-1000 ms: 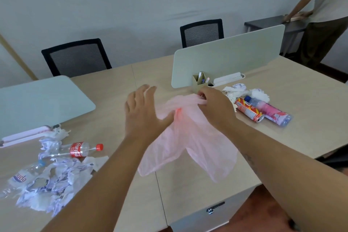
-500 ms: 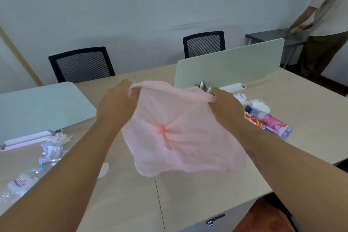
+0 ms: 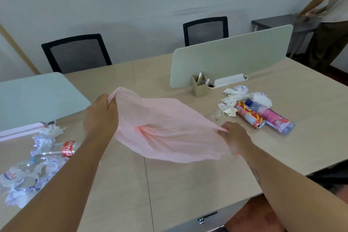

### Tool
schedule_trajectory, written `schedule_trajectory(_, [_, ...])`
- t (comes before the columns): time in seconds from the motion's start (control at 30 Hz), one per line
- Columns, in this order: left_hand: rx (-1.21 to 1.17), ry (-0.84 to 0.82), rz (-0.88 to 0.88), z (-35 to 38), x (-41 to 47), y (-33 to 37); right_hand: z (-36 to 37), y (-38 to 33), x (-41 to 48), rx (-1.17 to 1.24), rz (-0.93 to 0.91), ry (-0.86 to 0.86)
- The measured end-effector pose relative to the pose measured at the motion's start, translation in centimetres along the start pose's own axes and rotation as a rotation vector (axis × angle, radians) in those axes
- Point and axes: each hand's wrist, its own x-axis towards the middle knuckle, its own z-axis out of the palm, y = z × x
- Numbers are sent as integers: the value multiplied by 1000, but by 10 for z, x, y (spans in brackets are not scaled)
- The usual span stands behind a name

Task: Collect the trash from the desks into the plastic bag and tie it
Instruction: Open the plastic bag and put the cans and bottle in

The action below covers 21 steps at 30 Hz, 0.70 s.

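Note:
A thin pink plastic bag (image 3: 169, 130) is stretched wide above the middle of the desk. My left hand (image 3: 100, 117) grips its far-left rim and my right hand (image 3: 234, 135) pinches the near-right handle. On the right lie crumpled white tissues (image 3: 235, 93), a red can (image 3: 248, 115) and a pink-labelled bottle (image 3: 273, 118). At the left sits a heap of crumpled paper (image 3: 37, 162) with a Coca-Cola bottle (image 3: 66, 149) and a clear water bottle (image 3: 13, 175).
A beige pen holder (image 3: 200, 86) stands before a pale divider panel (image 3: 231, 56). Another divider (image 3: 37, 96) is at the left. Two black mesh chairs (image 3: 77, 53) face the far side. A person (image 3: 331, 19) stands at a dark table, back right.
My hands have pulled the bag's mouth further apart. The right hand moved down and toward me; the left hand stayed high. The view tilted down, showing the left trash heap again.

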Motion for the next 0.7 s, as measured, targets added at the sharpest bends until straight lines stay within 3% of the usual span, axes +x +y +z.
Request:
schedule_trajectory(0.13, [62,28,-50,17,5,1,9,26,24,275,38,-213])
schedule_trajectory(0.3, [37,-126,24,66,-21,42,30,68,48,53,58,-162])
schedule_trajectory(0.43, [99,-238,-19,111,-43,70,46,96,41,-116,-8,-129])
schedule_trajectory(0.57, [132,-296,-87,138,-49,83,42,101,43,90,-253,-155])
schedule_trajectory(0.7, [75,-258,-226,153,-41,90,44,101,20,39,-522,-293])
